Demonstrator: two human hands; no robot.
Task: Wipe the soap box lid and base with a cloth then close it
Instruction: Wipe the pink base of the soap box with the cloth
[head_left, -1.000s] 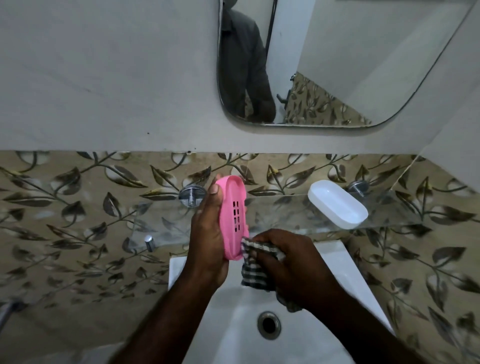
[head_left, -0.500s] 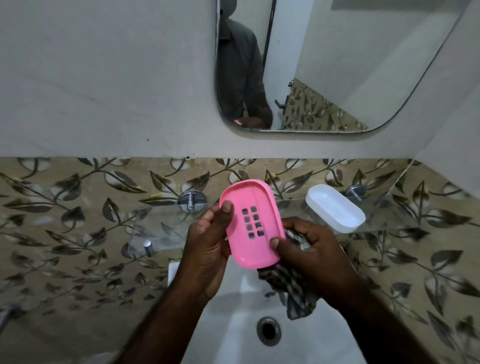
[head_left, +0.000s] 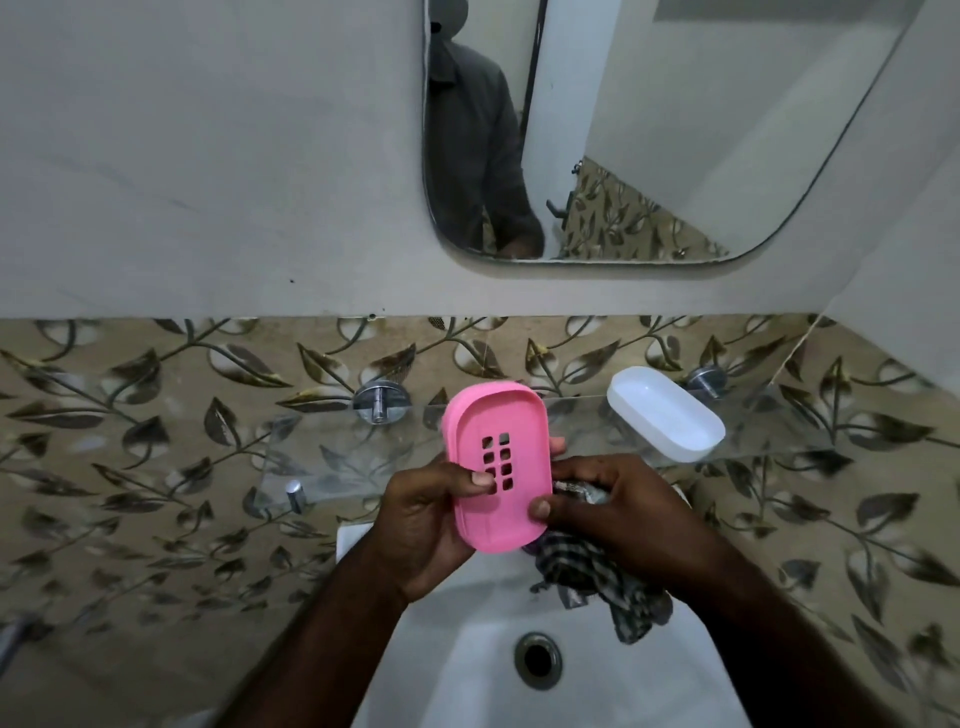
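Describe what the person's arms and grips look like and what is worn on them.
The left grip and right grip are bare hands: no gloves, no rings seen. The left forearm and right forearm are bare to the frame's edge, with no sleeve, watch or band. The mirror reflects a grey shirt.

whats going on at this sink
A person holds the pink soap box base over the white sink. The left hand grips its left side; the right hand holds a checked cloth against its right edge, thumb on top. The white lid lies apart on the glass shelf, so the box is not yet closed.
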